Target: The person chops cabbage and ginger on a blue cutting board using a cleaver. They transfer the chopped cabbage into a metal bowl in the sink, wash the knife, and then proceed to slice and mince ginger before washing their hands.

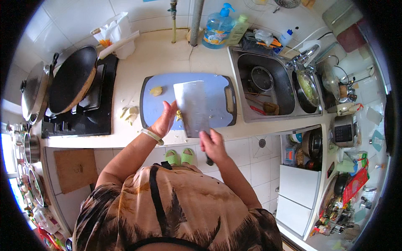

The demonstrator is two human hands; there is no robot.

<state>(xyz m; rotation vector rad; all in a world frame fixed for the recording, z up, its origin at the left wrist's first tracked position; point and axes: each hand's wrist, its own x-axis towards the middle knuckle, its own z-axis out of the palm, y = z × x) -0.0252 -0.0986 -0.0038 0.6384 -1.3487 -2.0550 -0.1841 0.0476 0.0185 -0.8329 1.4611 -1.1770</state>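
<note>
My right hand (212,145) grips the black handle of a wide steel cleaver (192,108). Its blade is tilted over the middle of a blue cutting board (157,106) with a dark rim. My left hand (167,118) is beside the blade's left edge with its fingers partly hidden behind the blade and the thumb raised. Chopped yellowish bits (179,115) cling to or lie at that edge; which of the two I cannot tell. A pale yellow piece, perhaps peeled ginger (155,91), rests on the board's upper left. Small crumbs dot the board's right part.
Left of the board, peelings (130,114) lie on the counter. A black wok (73,80) sits on the gas stove (108,94) further left. At the right is a steel sink (240,94), with a bowl of shredded green food (308,88) at its far side. Bottles (219,29) stand behind.
</note>
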